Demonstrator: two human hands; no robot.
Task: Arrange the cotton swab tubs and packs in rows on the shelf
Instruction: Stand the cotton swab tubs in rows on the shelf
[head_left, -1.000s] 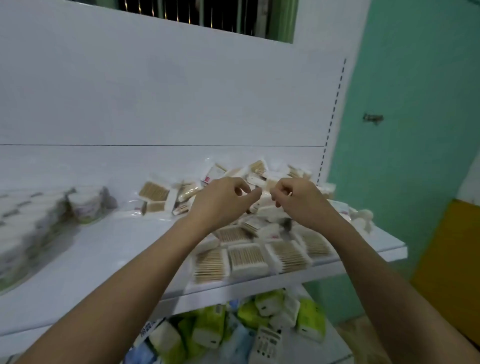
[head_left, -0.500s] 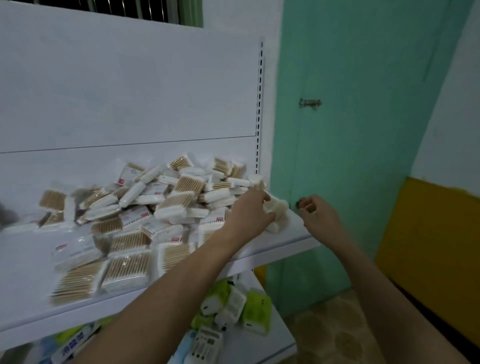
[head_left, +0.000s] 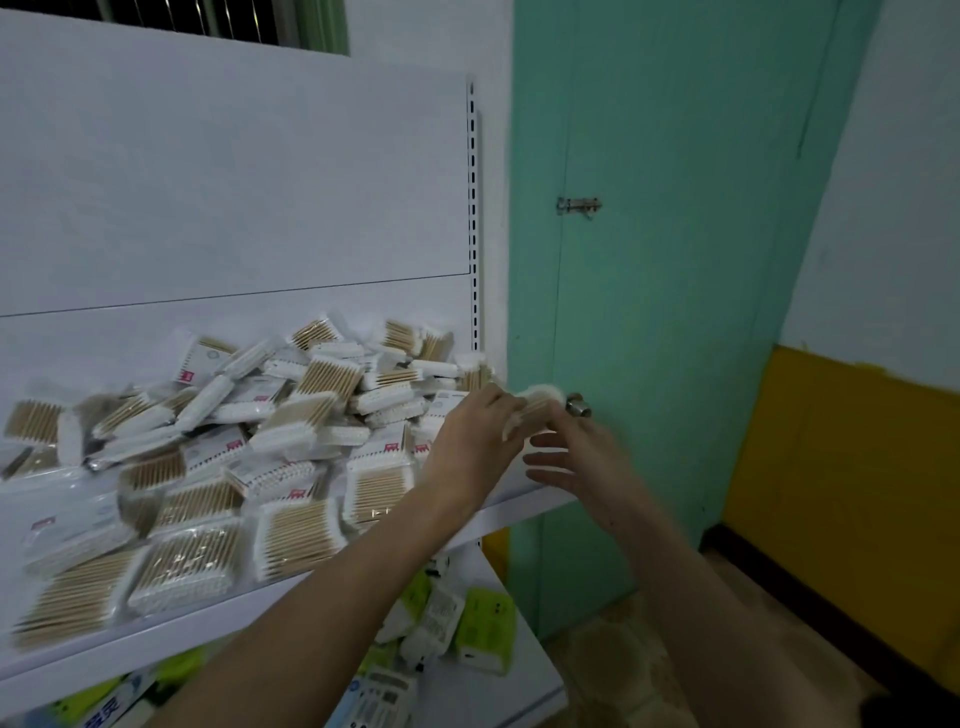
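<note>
My left hand grips 1 swab pack at the shelf corner. My right hand hangs relaxed at 3 o'clock, past the edge.

Clear cotton swab packs heaped on white shelf

Glossy clear plastic packs of wooden-stemmed swabs, smooth matt white shelf, metal door bolt

Swab pack motion-blurred between hands (grip unclear), pile's left packs cut off by edge
</note>
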